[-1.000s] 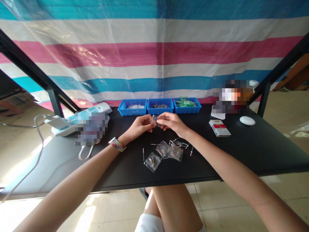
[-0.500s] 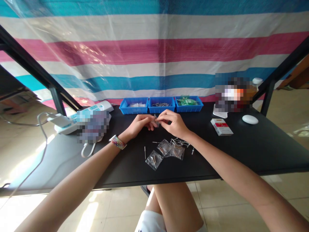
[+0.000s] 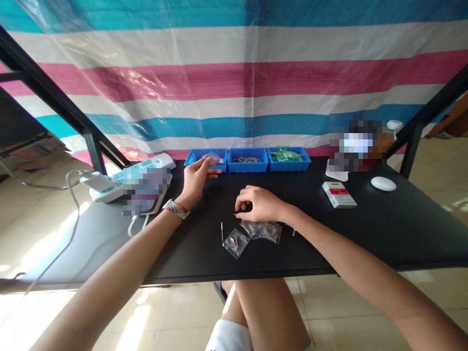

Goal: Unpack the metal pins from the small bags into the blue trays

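My left hand (image 3: pixel 197 178) reaches over the front edge of the left blue bin (image 3: pixel 190 157). Its thumb and fingers pinch a small clear plastic bag (image 3: pixel 214 157) from among those in the bin. Lower and to the right, my right hand (image 3: pixel 258 204) is at the tabletop, fingers curled, closed on a thin metal rivet (image 3: pixel 235 214) whose end pokes out at the fingertips. In front of it lie filled clear bags (image 3: pixel 236 242) with small rod-like pieces inside. A loose rivet (image 3: pixel 222 232) lies to their left. My right hand and wrist hide most of the loose rivet pile.
The middle blue bin (image 3: pixel 247 166) holds metal rivets, the right bin (image 3: pixel 289 165) green packets. A power strip (image 3: pixel 146 168) and cables stand at left. A cigarette box (image 3: pixel 339 195), a white oval object (image 3: pixel 383 184) and a bottle (image 3: pixel 394 126) are at right. Black frame posts flank the table.
My hands have parted from a small clear bag they handled together. My left hand moved up and left to the left bin; my right hand came down to the loose rivets.
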`<move>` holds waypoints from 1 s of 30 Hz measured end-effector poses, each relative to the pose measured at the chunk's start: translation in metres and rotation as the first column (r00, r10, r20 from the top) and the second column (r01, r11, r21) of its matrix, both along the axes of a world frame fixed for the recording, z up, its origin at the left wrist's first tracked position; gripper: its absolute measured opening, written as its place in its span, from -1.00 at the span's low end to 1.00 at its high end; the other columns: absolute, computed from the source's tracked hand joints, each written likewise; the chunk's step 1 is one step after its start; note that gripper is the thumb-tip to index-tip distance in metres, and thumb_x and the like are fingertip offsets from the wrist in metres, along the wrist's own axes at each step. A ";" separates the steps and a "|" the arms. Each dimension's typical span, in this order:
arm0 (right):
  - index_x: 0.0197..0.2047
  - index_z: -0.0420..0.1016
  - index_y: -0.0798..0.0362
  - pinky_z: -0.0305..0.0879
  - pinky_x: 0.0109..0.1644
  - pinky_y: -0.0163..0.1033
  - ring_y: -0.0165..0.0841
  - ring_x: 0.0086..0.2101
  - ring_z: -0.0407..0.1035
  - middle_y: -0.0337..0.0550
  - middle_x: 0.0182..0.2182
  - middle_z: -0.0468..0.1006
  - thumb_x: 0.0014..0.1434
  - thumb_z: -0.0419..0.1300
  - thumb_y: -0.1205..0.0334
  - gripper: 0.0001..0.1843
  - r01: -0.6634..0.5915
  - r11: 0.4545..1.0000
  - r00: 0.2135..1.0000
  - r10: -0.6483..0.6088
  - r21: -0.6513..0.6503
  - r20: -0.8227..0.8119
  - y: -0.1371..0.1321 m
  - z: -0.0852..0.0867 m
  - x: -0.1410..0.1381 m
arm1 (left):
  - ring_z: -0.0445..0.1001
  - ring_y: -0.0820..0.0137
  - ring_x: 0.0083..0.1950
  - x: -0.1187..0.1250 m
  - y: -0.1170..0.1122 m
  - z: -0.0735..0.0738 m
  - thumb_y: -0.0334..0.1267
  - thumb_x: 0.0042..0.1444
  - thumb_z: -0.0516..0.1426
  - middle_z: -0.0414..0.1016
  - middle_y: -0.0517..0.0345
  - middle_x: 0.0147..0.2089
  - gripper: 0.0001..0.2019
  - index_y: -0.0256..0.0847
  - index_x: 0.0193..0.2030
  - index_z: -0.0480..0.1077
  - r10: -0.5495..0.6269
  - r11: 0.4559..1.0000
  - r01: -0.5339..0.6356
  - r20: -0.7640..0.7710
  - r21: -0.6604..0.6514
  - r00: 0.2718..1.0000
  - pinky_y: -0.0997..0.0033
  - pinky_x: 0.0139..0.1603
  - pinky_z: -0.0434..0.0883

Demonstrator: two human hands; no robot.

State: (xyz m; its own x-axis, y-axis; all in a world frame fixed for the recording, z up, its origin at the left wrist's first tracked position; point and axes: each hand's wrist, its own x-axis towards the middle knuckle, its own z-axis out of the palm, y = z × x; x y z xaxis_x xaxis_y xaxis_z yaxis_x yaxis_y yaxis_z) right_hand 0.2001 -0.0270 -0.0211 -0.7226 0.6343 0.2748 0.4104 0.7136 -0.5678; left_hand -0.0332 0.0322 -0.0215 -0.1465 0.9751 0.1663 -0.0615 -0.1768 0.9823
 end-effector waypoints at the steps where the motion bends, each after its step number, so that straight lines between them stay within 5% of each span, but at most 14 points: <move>1: -0.36 0.59 0.04 0.24 -0.12 -0.22 -0.33 -0.28 0.37 -0.22 -0.38 0.55 0.11 0.44 0.34 -0.89 -0.004 1.000 1.000 0.004 0.005 0.001 0.000 -0.002 0.000 | 0.70 0.31 -0.22 -0.002 0.002 0.001 0.07 0.26 0.25 0.63 -0.23 0.12 -0.59 -0.27 -0.05 0.41 -0.010 1.000 0.011 0.035 -0.005 0.999 0.44 -0.28 0.58; 7: -0.39 0.55 0.04 0.24 -0.12 -0.24 -0.33 -0.26 0.37 -0.21 -0.37 0.53 0.12 0.34 0.47 -0.85 -0.005 1.000 0.999 0.005 0.023 -0.036 0.004 -0.005 0.000 | 0.72 0.30 -0.25 -0.006 0.003 0.006 0.08 0.32 0.15 0.50 -0.22 0.32 -0.41 -0.08 0.38 0.15 -0.125 0.992 0.127 0.119 -0.009 0.985 0.31 -0.26 0.64; 10: -0.35 0.52 0.05 0.25 -0.12 -0.25 -0.34 -0.28 0.34 -0.23 -0.38 0.50 0.12 0.31 0.48 -0.86 0.017 0.999 0.993 -0.013 0.032 -0.119 0.006 -0.003 0.000 | 0.71 0.32 -0.28 -0.009 0.003 0.007 -0.03 0.28 0.17 0.56 -0.12 0.25 -0.21 0.03 0.57 -0.07 -0.168 0.986 0.166 0.111 0.023 0.980 0.28 -0.23 0.64; 12: -0.30 0.52 0.05 0.26 -0.13 -0.25 -0.35 -0.29 0.34 -0.23 -0.37 0.49 0.14 0.29 0.46 -0.88 0.053 0.999 0.977 -0.051 0.005 -0.206 0.007 -0.002 -0.001 | 0.70 0.32 -0.30 -0.010 0.002 0.006 -0.06 0.24 0.18 0.63 -0.08 0.12 -0.19 -0.03 0.58 -0.03 -0.193 0.981 0.190 0.065 0.049 0.979 0.30 -0.24 0.63; 14: -0.25 0.55 0.06 0.28 -0.16 -0.26 -0.37 -0.33 0.35 -0.22 -0.35 0.50 0.16 0.27 0.43 -0.89 0.089 0.994 0.947 -0.105 -0.067 -0.303 0.008 0.000 -0.001 | 0.65 0.34 -0.37 -0.010 0.000 0.005 -0.07 0.23 0.20 0.68 -0.02 -0.09 -0.31 -0.20 0.46 0.22 -0.215 0.974 0.217 -0.027 0.063 0.976 0.34 -0.28 0.59; 17: -0.23 0.58 0.07 0.32 -0.20 -0.26 -0.37 -0.35 0.40 -0.19 -0.34 0.57 0.18 0.28 0.30 -0.93 0.129 0.959 0.876 -0.230 -0.253 -0.425 0.012 0.000 -0.002 | 0.56 0.38 -0.46 -0.005 -0.006 0.004 -0.01 0.25 0.20 0.59 0.08 -0.39 -0.58 -0.34 0.03 0.54 -0.324 0.942 0.333 -0.176 0.026 0.930 0.41 -0.36 0.51; 22: -0.23 0.65 0.06 0.44 -0.17 -0.21 -0.32 -0.29 0.49 -0.14 -0.30 0.67 0.08 0.42 0.03 -0.71 0.084 0.861 0.712 -0.404 -0.502 -0.574 0.025 -0.006 0.001 | 0.56 0.34 -0.42 0.009 -0.018 0.005 0.13 0.28 0.18 0.63 -0.06 -0.35 -0.53 -0.33 -0.28 0.58 -0.581 0.812 0.564 -0.293 -0.148 0.759 0.40 -0.36 0.48; 30: -0.27 0.65 0.07 0.50 -0.41 -0.29 -0.34 -0.35 0.47 -0.15 -0.38 0.61 -0.01 0.46 0.02 -0.68 0.076 0.774 0.666 -0.509 -0.629 -0.545 0.032 -0.014 0.003 | 0.51 0.40 -0.44 0.013 -0.018 0.001 0.09 0.20 0.28 0.55 0.08 -0.45 -0.60 -0.27 -0.35 0.53 -0.557 0.828 0.539 -0.316 -0.151 0.768 0.45 -0.39 0.43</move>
State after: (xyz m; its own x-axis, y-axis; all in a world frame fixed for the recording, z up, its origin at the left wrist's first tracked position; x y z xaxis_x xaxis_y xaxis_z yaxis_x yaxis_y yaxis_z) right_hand 0.2031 0.0050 -0.0354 -0.2291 0.9621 0.1477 -0.0932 0.1294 -0.9872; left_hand -0.0200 0.0138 -0.0209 0.4710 0.8804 0.0550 0.1971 -0.1658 0.9662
